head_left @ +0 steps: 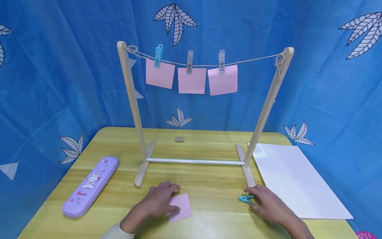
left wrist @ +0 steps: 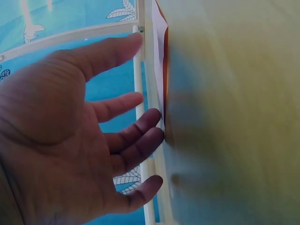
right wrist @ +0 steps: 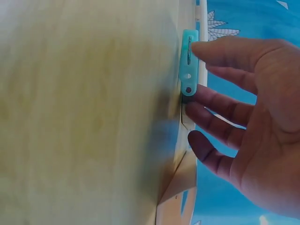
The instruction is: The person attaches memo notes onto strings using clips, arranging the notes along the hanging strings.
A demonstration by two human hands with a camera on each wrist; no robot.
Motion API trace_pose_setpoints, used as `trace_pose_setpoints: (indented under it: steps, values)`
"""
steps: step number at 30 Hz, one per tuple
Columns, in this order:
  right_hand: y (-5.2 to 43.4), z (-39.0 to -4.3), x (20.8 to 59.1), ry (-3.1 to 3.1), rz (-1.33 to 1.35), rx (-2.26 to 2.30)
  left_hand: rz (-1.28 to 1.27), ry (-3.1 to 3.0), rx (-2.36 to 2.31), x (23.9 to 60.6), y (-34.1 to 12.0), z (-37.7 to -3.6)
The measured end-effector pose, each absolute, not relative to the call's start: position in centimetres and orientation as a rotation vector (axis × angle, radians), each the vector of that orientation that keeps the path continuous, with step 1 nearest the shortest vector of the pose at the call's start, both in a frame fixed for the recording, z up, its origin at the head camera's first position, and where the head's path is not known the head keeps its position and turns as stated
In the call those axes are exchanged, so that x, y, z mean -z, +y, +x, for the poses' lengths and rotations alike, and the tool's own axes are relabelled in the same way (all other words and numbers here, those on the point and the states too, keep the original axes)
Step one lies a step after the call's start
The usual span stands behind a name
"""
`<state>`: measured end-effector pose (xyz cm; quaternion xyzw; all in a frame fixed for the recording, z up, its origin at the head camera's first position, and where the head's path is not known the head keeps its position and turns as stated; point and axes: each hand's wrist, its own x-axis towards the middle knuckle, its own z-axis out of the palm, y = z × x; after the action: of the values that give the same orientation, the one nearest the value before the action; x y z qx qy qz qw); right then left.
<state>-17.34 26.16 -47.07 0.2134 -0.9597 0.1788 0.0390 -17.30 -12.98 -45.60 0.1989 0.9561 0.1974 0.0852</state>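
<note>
A pink square of paper (head_left: 182, 208) lies on the table, its left part beneath my left hand (head_left: 160, 200). The fingers of that hand are spread and loosely bent, with the thumb over the paper. In the left wrist view the paper (left wrist: 160, 61) appears edge-on by the fingertips. A teal clothespin (head_left: 246, 199) lies on the table between the parted thumb and forefinger of my right hand (head_left: 270, 204). In the right wrist view the thumb tip overlaps the clothespin (right wrist: 189, 70), and the other fingers are slightly bent around its far end.
A wooden frame (head_left: 265, 109) carries a string (head_left: 253, 60) with pink papers (head_left: 192, 83) hung by clothespins (head_left: 190, 61). Its white crossbar (head_left: 194, 161) runs low behind my hands. A purple pencil case (head_left: 91, 187) lies left, white sheets (head_left: 298, 181) right, a small wooden block (head_left: 179, 139) behind.
</note>
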Motion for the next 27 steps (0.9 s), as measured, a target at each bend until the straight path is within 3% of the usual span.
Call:
trace_pose_setpoints:
  steps: [7,27]
  values:
    - [26.48,-17.55,47.30,-2.993,0.687,-0.517,0.586,2.889,-0.452,45.87,-12.45,-17.24]
    - [26.65,-18.09,47.26,-2.990,0.756,-0.552,0.627,2.820,-0.610,45.96,-11.94,-17.32]
